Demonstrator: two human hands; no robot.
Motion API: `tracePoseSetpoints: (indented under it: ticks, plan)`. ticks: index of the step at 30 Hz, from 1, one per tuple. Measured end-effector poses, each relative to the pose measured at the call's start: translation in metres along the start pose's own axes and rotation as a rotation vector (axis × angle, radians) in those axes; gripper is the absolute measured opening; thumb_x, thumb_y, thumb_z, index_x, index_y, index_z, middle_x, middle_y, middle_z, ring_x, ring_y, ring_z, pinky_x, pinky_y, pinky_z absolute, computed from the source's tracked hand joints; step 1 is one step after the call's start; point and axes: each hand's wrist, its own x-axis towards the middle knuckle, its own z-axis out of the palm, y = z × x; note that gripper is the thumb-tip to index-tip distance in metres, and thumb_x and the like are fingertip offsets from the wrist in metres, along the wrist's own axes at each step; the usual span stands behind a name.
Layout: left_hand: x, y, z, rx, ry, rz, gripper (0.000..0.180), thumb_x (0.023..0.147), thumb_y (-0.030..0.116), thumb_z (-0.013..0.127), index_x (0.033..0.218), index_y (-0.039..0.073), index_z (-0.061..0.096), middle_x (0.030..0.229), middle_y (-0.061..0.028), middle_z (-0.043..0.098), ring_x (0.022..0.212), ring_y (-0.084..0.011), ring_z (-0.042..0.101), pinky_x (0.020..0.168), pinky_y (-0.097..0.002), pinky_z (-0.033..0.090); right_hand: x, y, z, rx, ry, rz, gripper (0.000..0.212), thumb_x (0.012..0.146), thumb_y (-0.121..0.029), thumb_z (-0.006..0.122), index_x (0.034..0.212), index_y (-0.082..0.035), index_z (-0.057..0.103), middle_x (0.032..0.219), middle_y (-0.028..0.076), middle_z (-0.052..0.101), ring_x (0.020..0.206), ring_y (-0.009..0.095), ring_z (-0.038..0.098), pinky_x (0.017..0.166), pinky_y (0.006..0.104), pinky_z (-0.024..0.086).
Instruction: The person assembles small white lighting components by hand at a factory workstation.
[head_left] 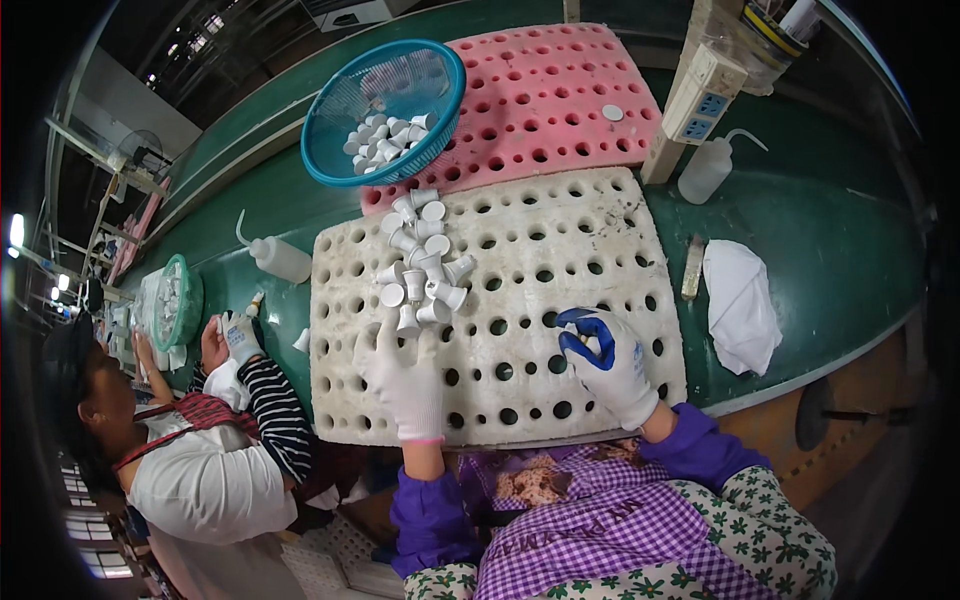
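My left hand (402, 378), in a white knit glove, reaches over the pale foam board (600, 235) with its fingers apart, nothing held in them. Its fingertips are at the near edge of a heap of small white cup-shaped pieces (431, 268), next to the nearest one (407, 321); whether they touch it I cannot tell. Over the board's right half, my right hand (612, 370) wears a white glove with blue-coated fingers. These fingers are curled closed, and a bit of something whitish shows between them, too hidden to name.
Behind lies a pink foam board (560, 90) with a white disc (613, 113) and a blue basket (460, 80) of similar pieces. Squeeze bottles (282, 260) (706, 172) flank the boards. A white cloth (740, 308) lies right, beside a socket post (705, 95). A co-worker (215, 480) sits left.
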Motion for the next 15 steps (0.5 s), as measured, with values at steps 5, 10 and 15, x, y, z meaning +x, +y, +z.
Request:
tracePoseSetpoints:
  ticks: [5, 10, 15]
  plan:
    - [0.003, -0.04, 0.005, 0.201, -0.211, 0.042, 0.027, 0.077, 0.011, 0.067, 0.103, 0.006, 0.062, 0.091, -0.0088, 0.063, 0.086, -0.0275, 0.057, 0.074, -0.0384, 0.044, 0.001, 0.0, 0.006, 0.008, -0.031, -0.027, 0.018, 0.075, -0.008, 0.069, 0.091, -0.001, 0.062, 0.086, 0.012, 0.064, 0.075, 0.027, 0.06, 0.069, 0.0366, 0.047]
    - [-0.007, -0.033, 0.002, -0.009, -0.135, -0.115, 0.028, 0.08, 0.007, 0.064, 0.107, 0.001, 0.057, 0.093, -0.008, 0.062, 0.077, -0.0182, 0.059, 0.069, -0.0316, 0.047, 0.001, 0.003, 0.0, -0.011, -0.068, 0.042, 0.02, 0.077, -0.006, 0.068, 0.096, -0.002, 0.063, 0.091, 0.012, 0.065, 0.08, 0.025, 0.062, 0.073, 0.0333, 0.048]
    - [-0.04, 0.019, -0.019, -0.802, -0.287, -0.509, 0.042, 0.077, -0.001, 0.065, 0.115, -0.003, 0.048, 0.108, -0.0116, 0.056, 0.095, -0.0187, 0.059, 0.085, -0.0306, 0.049, 0.0, -0.005, -0.004, 0.393, -0.128, 0.188, 0.016, 0.087, -0.003, 0.058, 0.102, 0.002, 0.06, 0.103, 0.008, 0.065, 0.086, 0.011, 0.061, 0.077, 0.0231, 0.048]
